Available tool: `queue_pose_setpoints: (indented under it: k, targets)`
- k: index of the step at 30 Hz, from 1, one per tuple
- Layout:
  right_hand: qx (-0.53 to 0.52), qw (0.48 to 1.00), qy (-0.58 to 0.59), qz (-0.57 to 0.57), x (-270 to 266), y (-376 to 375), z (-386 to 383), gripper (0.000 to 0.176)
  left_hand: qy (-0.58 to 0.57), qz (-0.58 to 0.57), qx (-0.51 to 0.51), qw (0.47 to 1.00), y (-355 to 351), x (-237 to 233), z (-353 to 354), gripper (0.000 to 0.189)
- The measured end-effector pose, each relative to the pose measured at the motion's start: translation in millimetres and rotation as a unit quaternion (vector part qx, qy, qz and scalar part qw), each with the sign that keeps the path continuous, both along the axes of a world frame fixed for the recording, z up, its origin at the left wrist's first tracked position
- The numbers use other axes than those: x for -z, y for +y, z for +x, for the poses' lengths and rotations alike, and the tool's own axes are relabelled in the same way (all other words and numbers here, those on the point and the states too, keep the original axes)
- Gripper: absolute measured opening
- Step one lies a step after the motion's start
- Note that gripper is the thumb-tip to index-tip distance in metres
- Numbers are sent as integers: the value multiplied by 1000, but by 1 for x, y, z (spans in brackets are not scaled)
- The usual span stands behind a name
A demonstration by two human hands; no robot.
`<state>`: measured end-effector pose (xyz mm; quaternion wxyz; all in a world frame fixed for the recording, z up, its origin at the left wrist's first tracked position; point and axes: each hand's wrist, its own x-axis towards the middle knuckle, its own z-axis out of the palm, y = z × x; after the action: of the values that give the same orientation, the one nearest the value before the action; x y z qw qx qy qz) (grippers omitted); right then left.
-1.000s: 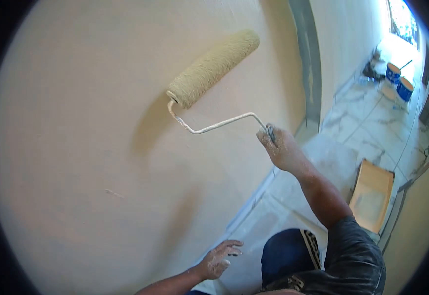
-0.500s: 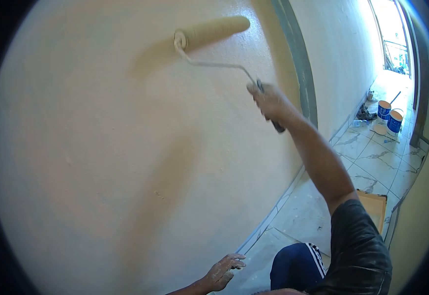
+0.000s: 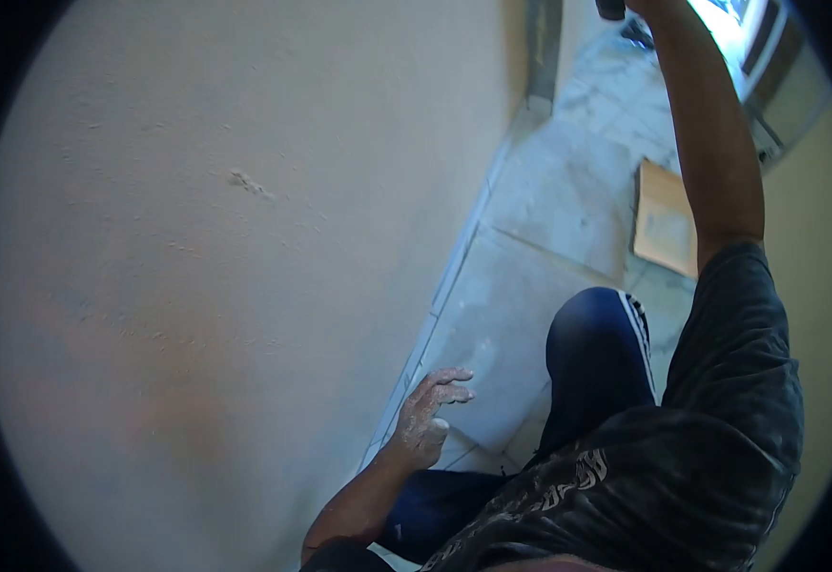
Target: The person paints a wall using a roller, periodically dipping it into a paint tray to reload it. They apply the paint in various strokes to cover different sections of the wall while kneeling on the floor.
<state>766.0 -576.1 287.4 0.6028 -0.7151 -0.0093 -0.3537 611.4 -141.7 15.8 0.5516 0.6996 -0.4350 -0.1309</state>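
My right hand [image 3: 645, 6] is mostly cut off by the top edge, at the end of my raised arm. From it juts the dark handle end of a paint roller [image 3: 610, 9]; the roller's frame and sleeve are out of view. Down by the foot of the wall, my left hand [image 3: 431, 412] hangs with nothing in it, its fingers bent but apart and smeared with whitish paint or dust. A pale wall [image 3: 244, 286] with small bumps and a rough patch fills the left side, close to that hand.
Pale tiles and dusty sheet-like panels [image 3: 559, 200] cover the floor along the wall. A tan tray or board [image 3: 664, 217] lies on the right, partly behind my arm. My knee [image 3: 587, 334] is below it. A grey vertical strip [image 3: 543, 52] ends the wall; bright light comes from beyond.
My view has tilted downward. My right hand, with the paint roller, has gone from mid-wall to the top edge, and the roller sleeve has left view. My left hand appears higher in view, still empty.
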Motion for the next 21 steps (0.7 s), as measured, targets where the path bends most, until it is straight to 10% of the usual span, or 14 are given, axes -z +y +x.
queue_pose_setpoints:
  k: [4, 6, 11, 21]
  targets:
    - [-32, 996, 81, -9, 138, -41, 3, 38, 104, 7, 33, 994, 7, -9, 7, 64]
    - [110, 916, 78, -378, 210, -37, -23, 31, 98, 5, 52, 994, 12, -8, 12, 61]
    - [59, 925, 371, -53, 375, 1, -105, 48, 141, 27, 52, 988, 19, 15, 16, 61]
    - [-58, 839, 504, -199, 544, 55, -164, 45, 114, 187, 35, 975, 25, 59, 0, 57]
